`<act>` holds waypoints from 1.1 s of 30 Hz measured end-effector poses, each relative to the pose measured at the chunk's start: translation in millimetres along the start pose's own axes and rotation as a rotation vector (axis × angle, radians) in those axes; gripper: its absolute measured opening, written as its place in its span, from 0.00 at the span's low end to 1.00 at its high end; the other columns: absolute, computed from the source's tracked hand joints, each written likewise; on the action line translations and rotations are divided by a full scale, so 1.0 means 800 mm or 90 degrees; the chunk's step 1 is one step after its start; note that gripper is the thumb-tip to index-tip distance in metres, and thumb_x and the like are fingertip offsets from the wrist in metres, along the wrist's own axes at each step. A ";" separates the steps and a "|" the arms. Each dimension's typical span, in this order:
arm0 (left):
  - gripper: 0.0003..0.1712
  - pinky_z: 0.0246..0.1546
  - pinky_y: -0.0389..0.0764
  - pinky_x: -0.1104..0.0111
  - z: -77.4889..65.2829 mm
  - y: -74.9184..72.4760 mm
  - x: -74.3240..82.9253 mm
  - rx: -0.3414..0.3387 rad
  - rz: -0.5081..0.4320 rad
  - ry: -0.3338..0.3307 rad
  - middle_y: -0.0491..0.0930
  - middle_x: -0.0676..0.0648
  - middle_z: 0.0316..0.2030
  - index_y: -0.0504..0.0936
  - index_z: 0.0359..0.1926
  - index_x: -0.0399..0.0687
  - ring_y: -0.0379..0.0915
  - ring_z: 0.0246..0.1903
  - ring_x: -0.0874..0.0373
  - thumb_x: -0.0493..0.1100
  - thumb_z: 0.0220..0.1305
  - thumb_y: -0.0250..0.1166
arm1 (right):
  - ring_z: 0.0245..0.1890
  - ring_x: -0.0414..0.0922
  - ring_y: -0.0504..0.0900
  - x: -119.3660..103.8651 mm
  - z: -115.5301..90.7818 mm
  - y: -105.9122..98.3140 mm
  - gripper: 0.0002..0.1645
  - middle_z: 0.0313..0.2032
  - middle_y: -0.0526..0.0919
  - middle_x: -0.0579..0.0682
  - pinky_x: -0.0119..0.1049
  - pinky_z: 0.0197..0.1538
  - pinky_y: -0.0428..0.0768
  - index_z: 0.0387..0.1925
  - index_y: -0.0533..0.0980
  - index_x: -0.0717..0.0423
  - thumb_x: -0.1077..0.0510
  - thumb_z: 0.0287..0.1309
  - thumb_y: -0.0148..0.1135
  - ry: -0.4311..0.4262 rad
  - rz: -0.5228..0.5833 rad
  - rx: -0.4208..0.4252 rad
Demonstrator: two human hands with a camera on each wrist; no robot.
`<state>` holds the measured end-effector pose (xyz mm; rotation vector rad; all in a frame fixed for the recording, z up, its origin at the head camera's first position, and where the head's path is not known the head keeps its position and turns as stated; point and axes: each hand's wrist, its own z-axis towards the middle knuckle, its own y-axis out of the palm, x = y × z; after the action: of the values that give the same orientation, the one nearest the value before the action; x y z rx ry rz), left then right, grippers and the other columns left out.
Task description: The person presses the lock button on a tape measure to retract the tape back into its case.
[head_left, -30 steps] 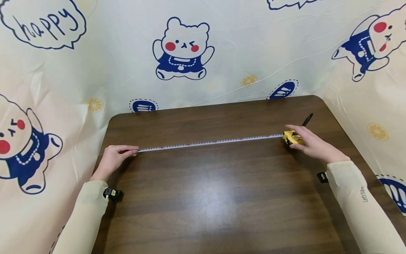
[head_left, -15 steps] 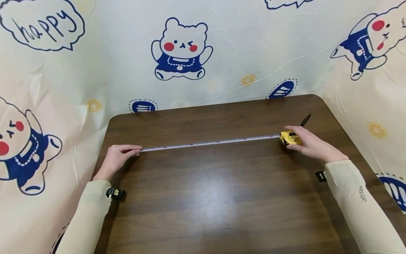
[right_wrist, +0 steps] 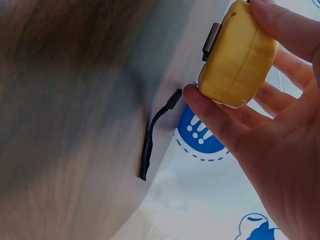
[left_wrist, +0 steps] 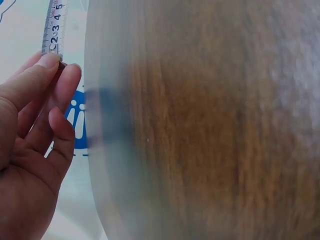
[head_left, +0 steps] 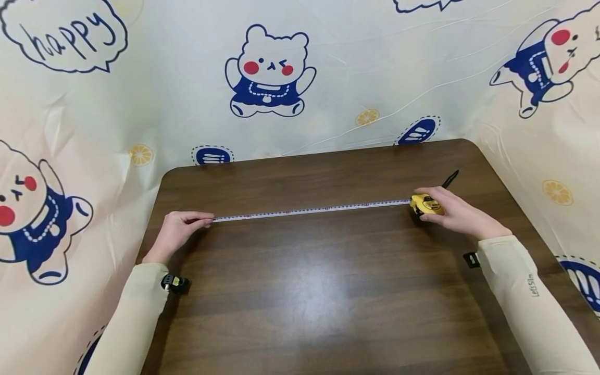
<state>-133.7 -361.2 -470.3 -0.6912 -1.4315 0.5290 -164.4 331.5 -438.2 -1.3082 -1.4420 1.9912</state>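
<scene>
A tape measure with a yellow case (head_left: 427,205) has its white blade (head_left: 309,210) drawn out straight across the table between both hands. My left hand (head_left: 182,229) pinches the blade's free end between thumb and fingers; in the left wrist view the low numbers on the blade (left_wrist: 54,27) show just past the fingertips. My right hand (head_left: 457,212) grips the case, thumb on one side and fingers on the other. The right wrist view shows the yellow case (right_wrist: 239,55) close up, a dark clip on its side and a black wrist strap (right_wrist: 150,135) hanging free.
The brown wooden table (head_left: 300,291) has rounded far corners. Light cloth (head_left: 337,62) printed with bears, slippers and orange slices hangs behind it and along both sides. A small black camera (head_left: 176,284) is strapped at the left wrist.
My hands have come slightly closer together, the left moving right and the right moving left. The stretch of blade between them has become shorter. Both keep their hold.
</scene>
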 end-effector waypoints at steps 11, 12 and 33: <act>0.12 0.44 0.75 0.87 0.004 0.009 -0.004 -0.004 -0.013 0.003 0.90 0.41 0.46 0.91 0.51 0.44 0.83 0.40 0.74 0.42 0.70 0.70 | 0.57 0.60 0.74 -0.007 0.004 -0.001 0.41 0.61 0.74 0.66 0.64 0.59 0.74 0.73 0.66 0.58 0.59 0.63 0.74 0.026 0.011 -0.027; 0.12 0.45 0.75 0.87 0.005 0.010 -0.002 -0.004 -0.012 0.004 0.90 0.42 0.46 0.91 0.51 0.44 0.82 0.40 0.74 0.42 0.70 0.70 | 0.57 0.60 0.74 -0.007 0.005 0.000 0.41 0.61 0.74 0.65 0.65 0.60 0.74 0.74 0.66 0.57 0.59 0.63 0.73 0.030 0.015 -0.030; 0.10 0.44 0.77 0.86 0.014 0.026 0.012 0.001 -0.032 0.045 0.91 0.44 0.43 0.92 0.48 0.45 0.84 0.41 0.71 0.40 0.68 0.72 | 0.57 0.59 0.76 -0.014 0.016 0.005 0.41 0.60 0.75 0.65 0.64 0.61 0.74 0.74 0.66 0.57 0.58 0.64 0.73 0.017 0.014 -0.043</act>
<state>-142.3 -338.9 -478.0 -0.6642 -1.3779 0.4622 -168.7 314.6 -435.8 -1.3792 -1.5007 1.9473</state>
